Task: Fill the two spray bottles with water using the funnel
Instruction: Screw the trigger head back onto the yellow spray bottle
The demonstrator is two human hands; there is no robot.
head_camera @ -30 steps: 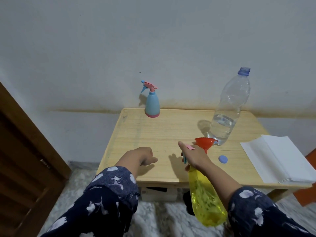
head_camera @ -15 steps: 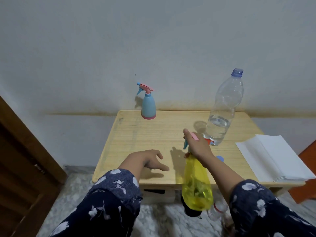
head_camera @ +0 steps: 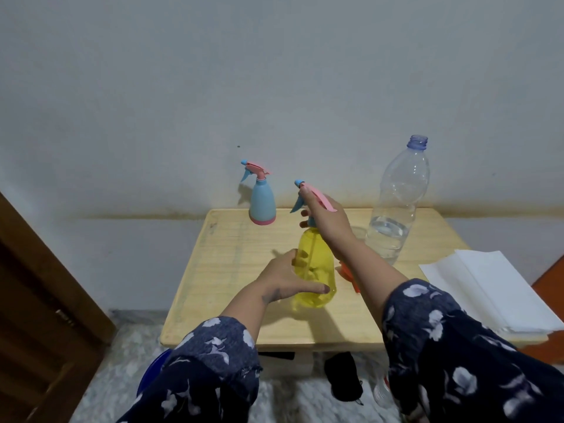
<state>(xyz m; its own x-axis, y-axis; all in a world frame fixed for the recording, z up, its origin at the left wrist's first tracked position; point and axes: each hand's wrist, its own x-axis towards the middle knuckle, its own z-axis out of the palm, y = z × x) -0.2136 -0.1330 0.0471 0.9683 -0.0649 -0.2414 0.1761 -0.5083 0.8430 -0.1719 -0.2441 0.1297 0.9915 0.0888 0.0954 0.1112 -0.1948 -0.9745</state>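
The yellow spray bottle (head_camera: pixel 316 270) stands on the wooden table (head_camera: pixel 232 270). The right hand (head_camera: pixel 325 219) grips its pink spray head; the left hand (head_camera: pixel 287 279) wraps its body. An orange funnel (head_camera: pixel 348 274) lies just behind the right forearm, the water bottle (head_camera: pixel 396 206) beyond it.

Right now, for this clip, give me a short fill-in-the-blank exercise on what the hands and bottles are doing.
1. The right hand grips the pink and blue spray head of the ____ spray bottle.
2. The left hand holds that same bottle by its ____.
3. The blue spray bottle stands upright at the back of the table, touched by ____ hand.
4. The clear water bottle has no ____ on its neck.

Missing words: yellow; body; neither; cap
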